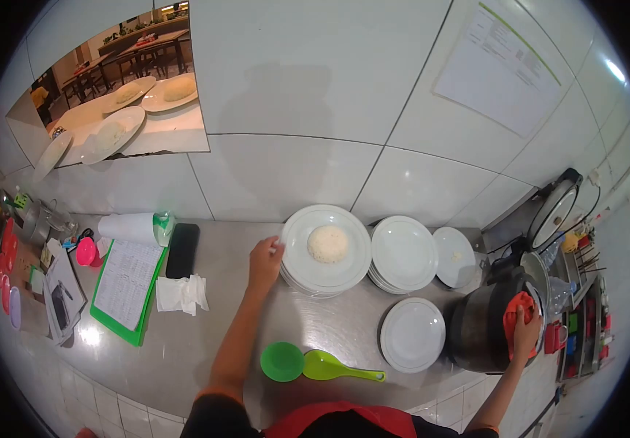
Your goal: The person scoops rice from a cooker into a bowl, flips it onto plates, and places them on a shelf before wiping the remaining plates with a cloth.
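Note:
My left hand [264, 264] is beside the left rim of a stack of white plates. Its fingers are curled together, and a small pale spot shows at their tips; I cannot make out what they hold. A domed mound of white rice [328, 244] sits on the top plate [300, 271]. At the right, my right hand [526, 334] grips a red cloth [519, 306] against the side of a dark rice cooker [479, 328], whose lid [554, 212] stands raised. Nearer my body lie a green bowl [282, 362] and a lime-green rice paddle [329, 366].
More white plates [404, 252] stand along the wall, with a smaller plate [455, 255] beside them and another plate [412, 334] in front. Leftward are tissues [182, 293], a black phone-like object [183, 250] and a green clipboard [129, 288]. Several rice plates show through a wall opening [114, 139].

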`<state>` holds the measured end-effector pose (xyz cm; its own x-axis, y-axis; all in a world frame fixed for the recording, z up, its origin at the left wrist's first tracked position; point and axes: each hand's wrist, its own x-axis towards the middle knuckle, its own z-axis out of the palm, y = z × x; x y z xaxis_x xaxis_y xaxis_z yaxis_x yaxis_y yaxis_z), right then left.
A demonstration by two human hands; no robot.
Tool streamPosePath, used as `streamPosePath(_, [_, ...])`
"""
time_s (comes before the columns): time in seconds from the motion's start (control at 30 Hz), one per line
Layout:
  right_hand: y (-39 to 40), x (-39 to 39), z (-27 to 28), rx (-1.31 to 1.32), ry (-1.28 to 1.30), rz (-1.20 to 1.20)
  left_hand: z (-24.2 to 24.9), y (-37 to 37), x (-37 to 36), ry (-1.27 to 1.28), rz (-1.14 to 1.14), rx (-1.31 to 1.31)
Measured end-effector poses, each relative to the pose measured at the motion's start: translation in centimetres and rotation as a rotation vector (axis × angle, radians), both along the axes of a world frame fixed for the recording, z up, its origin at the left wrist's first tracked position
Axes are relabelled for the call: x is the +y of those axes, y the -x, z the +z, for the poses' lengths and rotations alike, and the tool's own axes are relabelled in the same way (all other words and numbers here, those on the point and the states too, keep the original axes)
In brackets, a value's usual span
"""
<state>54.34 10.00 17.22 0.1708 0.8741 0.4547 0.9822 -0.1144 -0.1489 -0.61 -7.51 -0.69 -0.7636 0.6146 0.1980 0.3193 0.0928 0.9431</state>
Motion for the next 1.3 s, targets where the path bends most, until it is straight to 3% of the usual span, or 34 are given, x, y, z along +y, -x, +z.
streamPosePath(0.03, [-0.8, 0.0, 0.2, 0.087, 0.007, 0.077, 0.1, 0.4, 1.7, -0.005, -0.011, 0.002])
streamPosePath(0.1, [-2.8, 0.1, 0.1, 0.176, 0.006, 0.136, 0.2, 0.4, 4.3, 0.177, 0.180, 0.363])
streamPosePath(0.17, [-4.2, 0.2, -0.1, 0.475, -0.088, 0.185, 0.0, 0.7, 4.9, 0.210, 0.156, 0.385])
streamPosePath(0.23, [-4.4, -0.1, 0.2, 0.560, -0.215, 0.237, -0.1, 1.0, 5.2, 0.249, 0.134, 0.410])
streamPosePath(0.33, [-3.8, -2.0, 2.9, 0.513, -0.857, 0.158, 0.7, 1.8, 4.7, 0.355, 0.106, 0.408])
streamPosePath(0.37, [-3.1, -3.0, 4.3, 0.514, -0.860, 0.154, 1.3, 2.4, 4.2, 0.413, -0.017, 0.173])
streamPosePath(0.4, [-1.3, -4.5, 5.7, 0.695, -0.852, 0.259, 1.9, 2.8, 3.8, 0.466, -0.138, -0.064])
streamPosePath(0.43, [0.2, -5.8, 6.2, 0.876, -0.837, 0.365, 2.1, 2.7, 3.2, 0.465, -0.140, -0.061])
streamPosePath(0.5, [3.8, -7.1, 4.3, 0.620, -0.582, 0.434, 2.5, 1.6, 1.3, 0.270, -0.251, -0.159])
streamPosePath(0.53, [4.6, -6.9, 1.3, 0.734, -0.225, 0.532, 3.0, 0.8, 0.4, 0.271, -0.254, -0.160])
streamPosePath(0.57, [11.0, -8.6, 2.8, 0.375, -0.053, 0.669, 4.4, -0.6, -0.5, 0.149, -0.244, -0.478])
streamPosePath(0.6, [14.7, -8.7, 1.1, 0.470, 0.204, 0.823, 4.9, -1.9, -1.2, 0.019, -0.225, -0.792])
streamPosePath(0.63, [18.4, -9.7, -0.9, 0.651, 0.406, 0.882, 3.6, -2.9, -1.4, 0.013, -0.220, -0.792])
streamPosePath(0.7, [23.1, -10.9, -6.7, 0.768, 0.542, 1.083, -0.2, -4.9, -2.0, -0.293, -0.019, -0.689])
streamPosePath(0.77, [26.5, -13.5, -9.3, 0.729, 0.385, 1.381, 0.3, -6.6, -3.6, -0.397, 0.006, -0.716])
streamPosePath(0.87, [28.8, -16.4, -7.5, 0.176, 0.427, 1.614, 0.8, -8.8, -6.7, -0.466, 0.066, -0.715])
streamPosePath(1.03, [27.7, -18.0, -4.4, -0.013, 0.535, 1.673, 3.6, -10.9, -10.1, -0.440, 0.146, -0.657])
streamPosePath(1.1, [27.2, -18.4, -2.0, -0.174, 0.737, 1.524, 4.0, -11.9, -10.6, -0.480, 0.271, -0.765])
streamPosePath(1.2, [26.2, -17.9, 0.2, -0.346, 0.885, 1.442, 6.7, -13.0, -11.1, -0.541, 0.157, -0.793])
streamPosePath(1.3, [24.3, -16.7, 0.9, -0.445, 0.824, 1.438, 7.8, -13.6, -11.4, -0.536, 0.076, -0.779])
